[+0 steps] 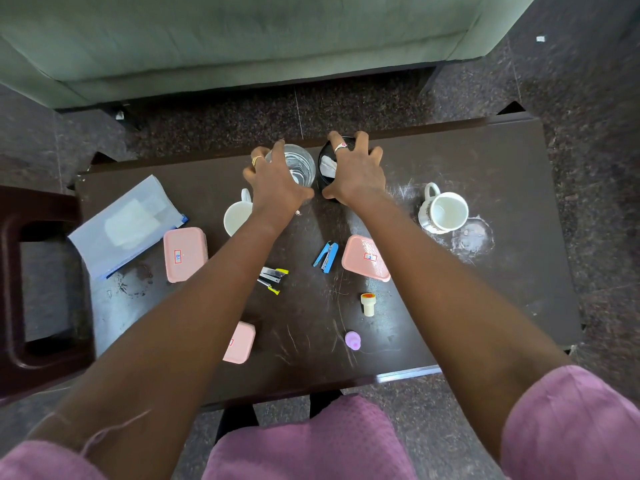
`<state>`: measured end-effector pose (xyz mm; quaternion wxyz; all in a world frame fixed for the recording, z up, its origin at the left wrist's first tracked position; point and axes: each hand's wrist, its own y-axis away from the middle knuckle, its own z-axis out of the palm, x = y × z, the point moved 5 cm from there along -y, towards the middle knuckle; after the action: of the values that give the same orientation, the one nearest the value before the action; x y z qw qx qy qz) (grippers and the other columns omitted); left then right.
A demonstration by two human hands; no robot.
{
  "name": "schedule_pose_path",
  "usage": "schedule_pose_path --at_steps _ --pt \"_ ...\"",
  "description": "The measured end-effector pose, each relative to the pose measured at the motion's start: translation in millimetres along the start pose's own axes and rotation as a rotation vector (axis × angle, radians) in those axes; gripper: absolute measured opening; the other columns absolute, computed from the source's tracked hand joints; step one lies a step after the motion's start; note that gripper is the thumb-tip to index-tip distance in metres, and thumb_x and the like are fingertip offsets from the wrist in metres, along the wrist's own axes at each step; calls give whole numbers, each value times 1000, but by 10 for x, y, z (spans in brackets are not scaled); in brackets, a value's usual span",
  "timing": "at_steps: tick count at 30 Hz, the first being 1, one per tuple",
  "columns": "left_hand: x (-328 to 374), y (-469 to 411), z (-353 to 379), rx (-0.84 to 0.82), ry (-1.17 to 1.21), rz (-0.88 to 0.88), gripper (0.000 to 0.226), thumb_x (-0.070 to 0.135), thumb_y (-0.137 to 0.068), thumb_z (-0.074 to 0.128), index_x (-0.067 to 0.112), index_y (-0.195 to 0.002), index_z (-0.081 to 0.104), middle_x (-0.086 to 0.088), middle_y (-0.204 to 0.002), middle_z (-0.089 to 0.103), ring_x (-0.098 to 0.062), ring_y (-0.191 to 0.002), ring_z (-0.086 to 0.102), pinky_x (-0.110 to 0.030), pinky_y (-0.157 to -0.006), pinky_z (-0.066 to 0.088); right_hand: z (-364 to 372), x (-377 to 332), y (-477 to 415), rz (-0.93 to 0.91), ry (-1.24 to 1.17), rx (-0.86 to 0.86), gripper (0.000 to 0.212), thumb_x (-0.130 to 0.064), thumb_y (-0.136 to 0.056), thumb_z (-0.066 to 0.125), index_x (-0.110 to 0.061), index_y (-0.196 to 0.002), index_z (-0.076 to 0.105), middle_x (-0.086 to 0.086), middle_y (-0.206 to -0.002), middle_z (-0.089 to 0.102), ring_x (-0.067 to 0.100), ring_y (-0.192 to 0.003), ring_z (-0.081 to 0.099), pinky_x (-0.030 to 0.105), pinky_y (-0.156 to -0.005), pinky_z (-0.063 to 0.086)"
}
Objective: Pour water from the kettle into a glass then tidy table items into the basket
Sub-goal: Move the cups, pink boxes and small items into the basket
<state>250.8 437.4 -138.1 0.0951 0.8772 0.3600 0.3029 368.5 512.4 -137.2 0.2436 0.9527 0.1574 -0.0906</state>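
The glass (294, 166) stands at the far edge of the counter (502, 174), with what looks like water in it, though glare makes the level hard to judge. The left hand (277, 183) wraps around the glass, probably to steady it. Just beside it, the right hand (356, 171) spreads over the rim of a small black basket (327, 168), fingers grasping it, likely to pull it nearer for tidying. Nearer lie two mugs (445, 211), pink boxes (185, 252), and two staplers (326, 256). The counter is dark and scratched; a green sofa (242, 39) sits beyond, above speckled floor.
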Motion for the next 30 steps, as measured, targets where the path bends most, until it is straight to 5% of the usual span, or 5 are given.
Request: schedule_pose_path --at_steps 19,25,30 --pt "-63 101 14 70 66 99 97 30 -69 78 14 -145 20 -15 -150 24 -33 -134 27 -40 -109 29 99 35 47 24 2 -15 111 -33 -67 81 -41 -145 3 8 -155 2 39 -137 16 51 -99 40" --pt "-108 306 19 166 98 148 90 25 -72 75 5 -143 22 -18 -148 24 -34 -133 31 -37 -111 28 143 12 259 -22 16 131 110 -33 -66 81 -39 -146 5 11 -157 -2 42 -140 6 55 -109 23" --pt "-197 503 2 219 161 183 80 17 -77 68 4 -142 24 -18 -150 22 -31 -138 23 -32 -113 20 168 75 530 -30 -95 284 99 -24 -63 75 -33 -144 19 14 -154 10 43 -137 15 54 -108 24"
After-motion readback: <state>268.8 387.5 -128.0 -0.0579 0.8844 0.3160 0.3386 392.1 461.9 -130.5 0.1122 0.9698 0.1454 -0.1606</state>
